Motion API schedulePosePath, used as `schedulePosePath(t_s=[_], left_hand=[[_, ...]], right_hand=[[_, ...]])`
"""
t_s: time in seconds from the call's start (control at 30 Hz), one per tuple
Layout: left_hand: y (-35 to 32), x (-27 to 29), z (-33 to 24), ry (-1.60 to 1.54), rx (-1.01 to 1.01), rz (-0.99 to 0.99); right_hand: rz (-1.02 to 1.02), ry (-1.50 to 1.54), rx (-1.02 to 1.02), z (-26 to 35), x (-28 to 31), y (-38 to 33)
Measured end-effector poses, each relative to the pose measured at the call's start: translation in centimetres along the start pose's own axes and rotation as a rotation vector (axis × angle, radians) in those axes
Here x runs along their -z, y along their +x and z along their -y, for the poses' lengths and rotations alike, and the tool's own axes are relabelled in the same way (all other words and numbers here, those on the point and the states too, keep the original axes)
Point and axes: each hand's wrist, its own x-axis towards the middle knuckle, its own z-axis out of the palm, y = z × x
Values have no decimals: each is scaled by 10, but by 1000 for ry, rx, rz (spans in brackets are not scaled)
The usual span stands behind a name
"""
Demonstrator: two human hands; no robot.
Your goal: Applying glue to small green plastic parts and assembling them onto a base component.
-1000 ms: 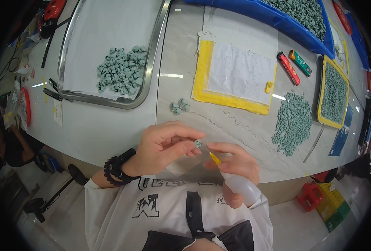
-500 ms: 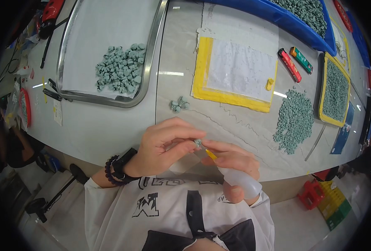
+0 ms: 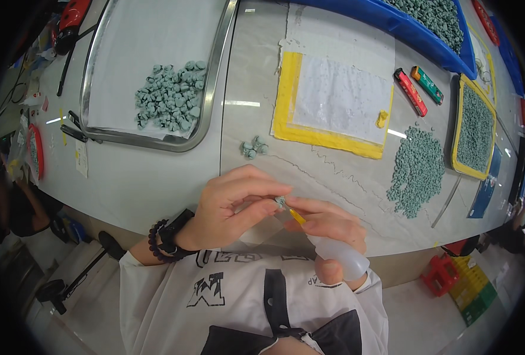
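Head view: both hands work on the near side of the yellow-bordered pad [image 3: 283, 100], close together. Left hand [image 3: 230, 201]: back of hand upward, wrist at lower left, fingers bent and pointing right; thumb opposed to fingertips, pinching a small grey-green piece [image 3: 280, 202] at the tips. Piece sits nearer the wearer than the pad's near edge. Dark beaded bracelet [image 3: 154, 241] and black wristband [image 3: 169, 234] on the left wrist. Right hand [image 3: 336, 228]: fingers extended leftward over a translucent squeeze bottle [image 3: 348, 263], thumb bent against it from the near side; grip closed around the body. Yellow nozzle [image 3: 298, 217] angled up-left toward the piece; tip contact cannot be told. Small cluster of similar pieces [image 3: 253, 148] just left of the pad's near-left corner; metal tray [image 3: 200, 139] farther left; heap of grey-green granules [image 3: 416, 171] to the pad's right.
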Motion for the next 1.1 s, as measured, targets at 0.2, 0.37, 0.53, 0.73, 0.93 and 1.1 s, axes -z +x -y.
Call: schedulePosePath(t_s=[0.2,0.37,0.53,0.73,0.93,1.1], left_hand=[[0,0,0,0,6,3],[0,0,2,-16,7,-2],[0,1,2,-30,1,8],[-1,2,2,-36,13,5],[-1,1,2,-51,11,-9],[2,-1,0,-187,87,4]], right_hand=[[-8,-9,29,-1,-1,1],[-16,7,-35,2,-1,-1],[-10,17,0,0,0,-2],[-18,31,12,-2,-1,-3],[45,3,-34,-1,3,-2],[-57,103,-148,10,6,-10]])
